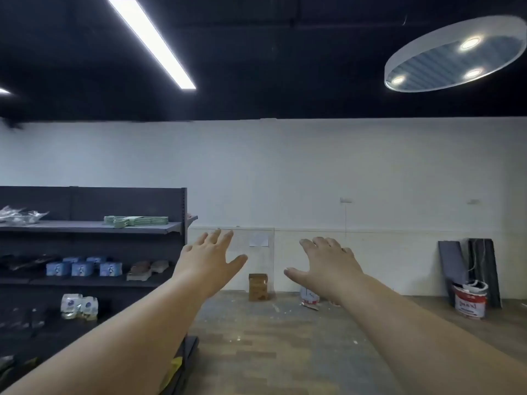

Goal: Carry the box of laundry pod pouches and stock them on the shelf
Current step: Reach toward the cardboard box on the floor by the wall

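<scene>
A dark shelf (94, 228) stands at the left. Against the far wall, on the floor, sits a small brown box (258, 287), probably cardboard. The left hand (209, 259) and right hand (328, 263) reach forward, each grip spread apart and empty.

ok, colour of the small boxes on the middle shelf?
Light blue with a white and dark graphic on the front, judging by the small boxes in the head view.

Matt dark metal shelf (91, 227); scuffed wood-plank floor (273, 349); cardboard box (258, 287).
</scene>
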A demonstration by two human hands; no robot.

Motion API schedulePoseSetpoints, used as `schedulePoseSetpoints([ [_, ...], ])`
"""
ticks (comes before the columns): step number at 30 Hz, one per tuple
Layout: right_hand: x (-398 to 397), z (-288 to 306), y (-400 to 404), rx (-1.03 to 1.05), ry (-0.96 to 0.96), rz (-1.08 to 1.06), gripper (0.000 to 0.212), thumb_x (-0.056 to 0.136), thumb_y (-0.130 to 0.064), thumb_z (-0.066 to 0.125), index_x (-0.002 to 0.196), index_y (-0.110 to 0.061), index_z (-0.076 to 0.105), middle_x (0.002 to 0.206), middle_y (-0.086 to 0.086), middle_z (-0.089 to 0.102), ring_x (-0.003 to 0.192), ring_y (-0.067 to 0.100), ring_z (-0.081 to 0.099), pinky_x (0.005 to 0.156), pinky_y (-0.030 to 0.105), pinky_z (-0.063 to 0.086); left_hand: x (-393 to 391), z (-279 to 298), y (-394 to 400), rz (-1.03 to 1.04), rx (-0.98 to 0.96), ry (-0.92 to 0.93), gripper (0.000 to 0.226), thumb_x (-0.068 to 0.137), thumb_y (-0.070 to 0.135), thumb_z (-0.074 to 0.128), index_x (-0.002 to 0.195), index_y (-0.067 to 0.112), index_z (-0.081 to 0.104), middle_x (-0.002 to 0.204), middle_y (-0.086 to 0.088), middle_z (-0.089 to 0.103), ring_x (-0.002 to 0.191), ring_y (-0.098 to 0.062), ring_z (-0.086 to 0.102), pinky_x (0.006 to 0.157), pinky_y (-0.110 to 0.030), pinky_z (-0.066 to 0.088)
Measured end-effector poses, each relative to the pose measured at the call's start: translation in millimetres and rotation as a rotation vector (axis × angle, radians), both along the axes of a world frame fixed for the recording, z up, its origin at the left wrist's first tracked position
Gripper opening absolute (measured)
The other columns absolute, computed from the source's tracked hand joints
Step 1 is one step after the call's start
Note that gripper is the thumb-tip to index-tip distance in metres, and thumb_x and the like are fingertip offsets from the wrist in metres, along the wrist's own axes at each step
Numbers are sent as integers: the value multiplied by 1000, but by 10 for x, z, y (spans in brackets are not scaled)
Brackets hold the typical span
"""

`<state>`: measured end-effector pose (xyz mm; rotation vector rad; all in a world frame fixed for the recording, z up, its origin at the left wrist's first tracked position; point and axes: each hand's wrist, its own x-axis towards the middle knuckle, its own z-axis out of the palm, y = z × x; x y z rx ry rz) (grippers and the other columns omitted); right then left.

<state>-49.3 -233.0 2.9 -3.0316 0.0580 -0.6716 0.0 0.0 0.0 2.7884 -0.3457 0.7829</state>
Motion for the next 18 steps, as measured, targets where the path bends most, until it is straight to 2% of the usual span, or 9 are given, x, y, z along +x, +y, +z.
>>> schedulePoseSetpoints([
  [5,764,-69,161,-36,-10,-34,78,87,-72,39,150,-26,33,151,1,40,143,26,30,111,43,29,813,-64,187,-13,-7,-2,74,92,69,30,156,34,14,165,6,11,152,-17,9,120,-44,18],
  [18,3075,-58,636,-54,20,-112,83,86,-76,39,153,-28,29,159,1,31,148,25,23,114,44,26,3285,-144,643,-30,-4,70,76,92,69,29,157,33,13,165,3,12,152,-21,11,121,-44,18],
])
